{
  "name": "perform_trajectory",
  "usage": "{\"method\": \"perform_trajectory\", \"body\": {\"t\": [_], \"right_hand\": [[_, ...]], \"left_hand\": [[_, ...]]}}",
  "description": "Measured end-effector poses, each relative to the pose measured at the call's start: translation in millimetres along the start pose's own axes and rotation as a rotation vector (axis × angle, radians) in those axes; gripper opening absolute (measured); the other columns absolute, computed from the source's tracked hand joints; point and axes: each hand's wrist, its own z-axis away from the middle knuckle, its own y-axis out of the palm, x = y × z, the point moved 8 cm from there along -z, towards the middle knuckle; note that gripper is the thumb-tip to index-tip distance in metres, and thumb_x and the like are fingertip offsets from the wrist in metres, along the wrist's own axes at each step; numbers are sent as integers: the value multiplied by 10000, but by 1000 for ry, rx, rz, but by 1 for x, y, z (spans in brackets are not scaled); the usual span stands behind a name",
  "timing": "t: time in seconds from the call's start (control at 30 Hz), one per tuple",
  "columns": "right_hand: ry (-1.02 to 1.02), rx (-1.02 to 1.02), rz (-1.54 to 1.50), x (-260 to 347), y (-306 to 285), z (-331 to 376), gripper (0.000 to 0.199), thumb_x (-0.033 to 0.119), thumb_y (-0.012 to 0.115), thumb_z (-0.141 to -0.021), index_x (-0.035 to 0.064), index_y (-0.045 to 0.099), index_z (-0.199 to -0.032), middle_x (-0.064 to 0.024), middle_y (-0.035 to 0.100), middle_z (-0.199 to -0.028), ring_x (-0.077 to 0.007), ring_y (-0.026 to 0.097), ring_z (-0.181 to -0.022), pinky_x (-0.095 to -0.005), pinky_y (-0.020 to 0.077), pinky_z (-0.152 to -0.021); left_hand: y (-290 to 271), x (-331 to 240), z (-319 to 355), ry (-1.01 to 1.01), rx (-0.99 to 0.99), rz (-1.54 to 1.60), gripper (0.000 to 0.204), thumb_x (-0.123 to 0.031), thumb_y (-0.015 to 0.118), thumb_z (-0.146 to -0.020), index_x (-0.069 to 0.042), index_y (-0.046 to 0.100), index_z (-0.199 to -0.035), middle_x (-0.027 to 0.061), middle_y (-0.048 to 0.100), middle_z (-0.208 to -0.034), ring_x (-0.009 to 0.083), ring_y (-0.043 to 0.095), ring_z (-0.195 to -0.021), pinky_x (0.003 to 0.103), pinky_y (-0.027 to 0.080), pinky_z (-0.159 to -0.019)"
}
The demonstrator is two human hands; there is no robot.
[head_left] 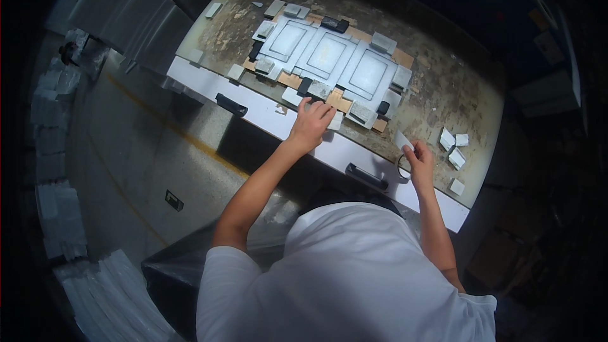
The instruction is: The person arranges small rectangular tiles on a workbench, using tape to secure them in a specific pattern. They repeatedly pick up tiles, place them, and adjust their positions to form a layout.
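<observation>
Fingers of the left hand are pressing a small grey block at the near edge of the panel layout on the desk; the right hand is pinching a white piece, well apart to the right.

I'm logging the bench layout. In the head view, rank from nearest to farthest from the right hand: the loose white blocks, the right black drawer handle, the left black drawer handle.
From the right hand:
1. Loose white blocks, to its right.
2. Right black drawer handle, to its left; the two are close to call.
3. Left black drawer handle, far left.
</observation>
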Motion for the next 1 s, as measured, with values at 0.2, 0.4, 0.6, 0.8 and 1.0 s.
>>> {"method": "perform_trajectory", "body": {"t": [0.2,0.4,0.6,0.8,1.0], "right_hand": [[81,20,-55,-36,6,12,164,172,686,-924,21,639,-880,46,514,-659,-46,417,-597,-234,319,-539],[84,1,-84,-45,-6,9,147,149,691,-915,18,636,-881,40,512,-665,-49,420,-608,-237,327,-545],[135,55,-6,-33,3,8,130,144,677,-924,27,628,-895,46,535,-704,-42,450,-641,-218,346,-585],[126,68,-27,-44,11,7,142,146,688,-912,22,639,-862,40,505,-645,-56,418,-578,-249,322,-526],[127,94,-8,-45,15,5,136,141,686,-905,21,643,-858,41,483,-623,-58,410,-563,-257,312,-513]], "left_hand": [[24,4,-5,115,-5,-11,450,-6,648,-736,-45,602,-1182,64,594,-1147,238,538,-1177,521,306,-1041],[25,9,-6,126,-11,-23,381,-26,610,-788,-44,611,-1169,68,598,-1135,229,544,-1167,501,325,-1022],[29,7,-3,145,-68,-42,363,-56,599,-824,-45,612,-1186,64,598,-1145,226,544,-1164,453,362,-980],[26,8,-5,159,-89,-45,361,-76,596,-835,-52,616,-1194,62,595,-1169,228,551,-1153,412,383,-957],[29,16,-11,123,20,92,383,-58,588,-825,-37,618,-1207,75,580,-1186,264,559,-1118,378,482,-896]]}}
